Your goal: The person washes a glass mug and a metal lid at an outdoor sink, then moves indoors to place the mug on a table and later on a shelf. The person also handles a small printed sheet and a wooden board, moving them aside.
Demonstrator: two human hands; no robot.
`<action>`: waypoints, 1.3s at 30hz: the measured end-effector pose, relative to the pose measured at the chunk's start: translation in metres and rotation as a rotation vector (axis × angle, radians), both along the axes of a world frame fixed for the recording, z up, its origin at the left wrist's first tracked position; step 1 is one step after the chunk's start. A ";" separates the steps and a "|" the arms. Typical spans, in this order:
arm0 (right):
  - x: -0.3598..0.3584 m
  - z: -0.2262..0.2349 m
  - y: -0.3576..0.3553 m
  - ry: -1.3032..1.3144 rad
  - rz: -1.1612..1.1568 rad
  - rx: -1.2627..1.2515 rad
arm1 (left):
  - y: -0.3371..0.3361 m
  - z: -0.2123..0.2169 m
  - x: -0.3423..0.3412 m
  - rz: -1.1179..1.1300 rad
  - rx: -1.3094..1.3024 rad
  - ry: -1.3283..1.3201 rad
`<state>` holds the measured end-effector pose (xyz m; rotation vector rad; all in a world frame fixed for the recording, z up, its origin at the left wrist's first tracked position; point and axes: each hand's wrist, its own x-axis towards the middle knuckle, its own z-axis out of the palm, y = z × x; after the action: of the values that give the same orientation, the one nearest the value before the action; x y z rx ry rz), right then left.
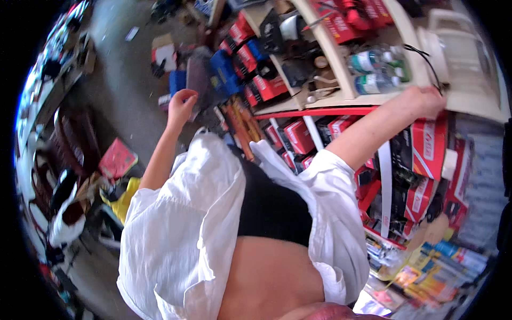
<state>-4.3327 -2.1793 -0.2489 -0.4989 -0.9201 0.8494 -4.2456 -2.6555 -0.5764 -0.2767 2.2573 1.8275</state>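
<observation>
On the right, my right hand [428, 102] is stretched out at the end of the shelf unit, its fingers closed and a little blurred. A thin black cord [424, 55] loops up from these fingers over the pale shelf top. Off to the left, my left hand [183, 108] hangs over the floor area with its fingers curled together. Just behind it is a greyish see-through sheet or bag [199, 80]; I cannot tell whether the fingers hold it.
Plastic bottles [372, 84] lie in a compartment of the cream shelf unit [346, 90]. Red and black boxes [426, 146] fill the shelves below. A cream plastic chair [458, 58] stands at the far right. A red box [118, 158] and yellow bag [128, 198] are at left.
</observation>
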 end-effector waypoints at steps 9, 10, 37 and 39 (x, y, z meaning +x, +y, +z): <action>-0.007 0.017 0.001 -0.714 -0.693 0.940 | -0.056 -0.019 0.066 0.157 0.075 -0.214; -0.007 0.020 0.016 -0.810 -0.632 0.851 | -0.049 -0.022 0.061 0.132 0.089 -0.223; 0.393 -0.276 -0.095 -1.699 0.710 -0.223 | 0.226 -0.001 -0.102 -1.833 -0.920 0.312; 0.434 -0.281 -0.097 -1.621 0.577 -0.259 | 0.276 0.014 -0.077 -1.835 -0.902 0.444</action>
<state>-3.8984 -2.2766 -0.5300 -1.2301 -2.5356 1.0071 -4.3228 -2.3795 -0.5619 1.5765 1.8356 -0.1105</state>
